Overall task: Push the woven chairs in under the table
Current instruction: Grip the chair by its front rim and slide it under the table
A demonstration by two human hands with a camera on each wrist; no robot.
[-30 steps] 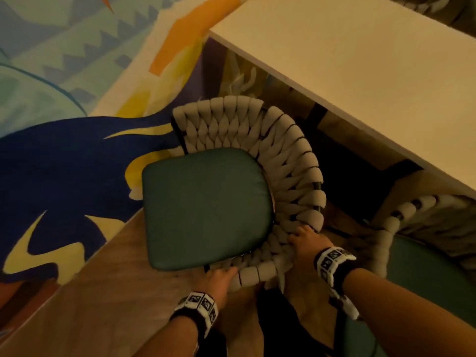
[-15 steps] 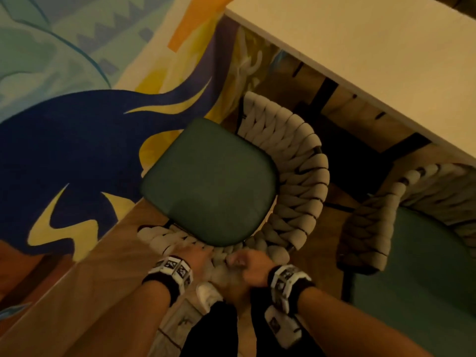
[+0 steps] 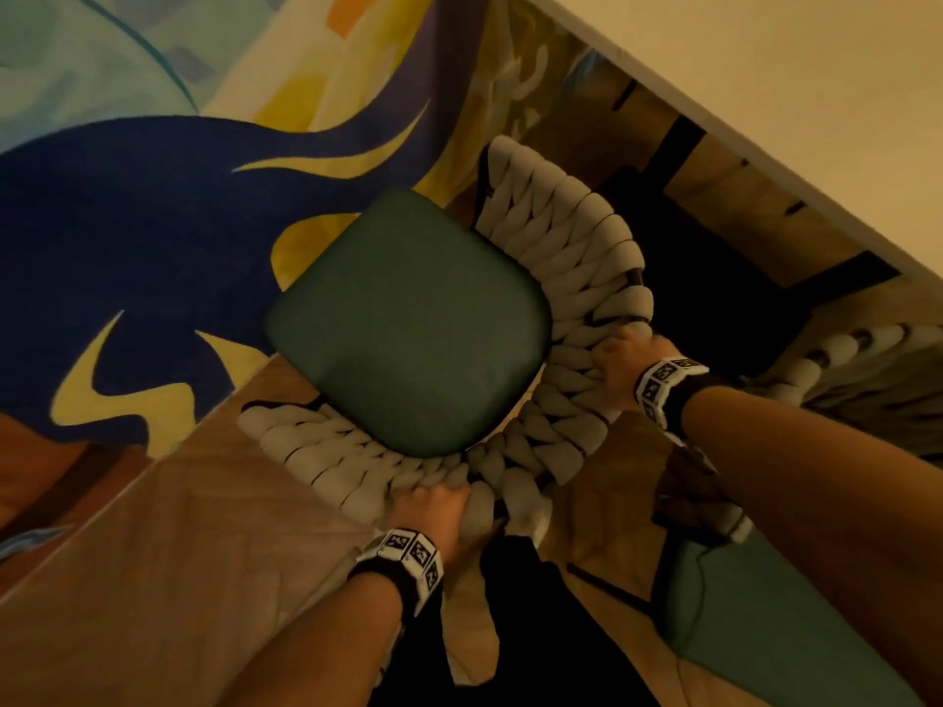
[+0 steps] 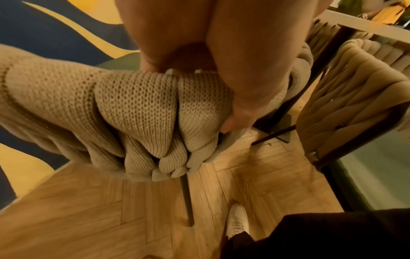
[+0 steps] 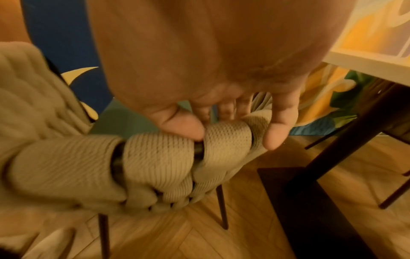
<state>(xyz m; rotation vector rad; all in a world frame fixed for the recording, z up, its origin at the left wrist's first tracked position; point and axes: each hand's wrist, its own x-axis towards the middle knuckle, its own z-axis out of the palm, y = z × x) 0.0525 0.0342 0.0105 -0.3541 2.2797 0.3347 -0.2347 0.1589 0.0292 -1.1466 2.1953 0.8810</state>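
A woven chair (image 3: 576, 278) with a green seat cushion (image 3: 408, 324) stands on the floor left of the pale table (image 3: 791, 68), its beige rope back curving round the right and near sides. My left hand (image 3: 433, 502) grips the back's rim at the near side; in the left wrist view the left hand (image 4: 221, 78) has its thumb (image 4: 239, 113) pressed onto the rope. My right hand (image 3: 620, 364) holds the rim on the table side; the right hand (image 5: 230, 112) curls over the rope. A second woven chair (image 3: 842, 359) stands at the right.
A blue, yellow and orange rug (image 3: 127, 222) covers the floor to the left, partly under the chair. The table's dark leg (image 5: 332, 140) and base plate (image 5: 310, 192) stand close right of the chair. My white shoe (image 4: 236, 222) is on the wooden floor behind it.
The chair has turned clockwise, its back now toward me and the table. My right hand has shifted from beside the left hand along the rim to the table side.
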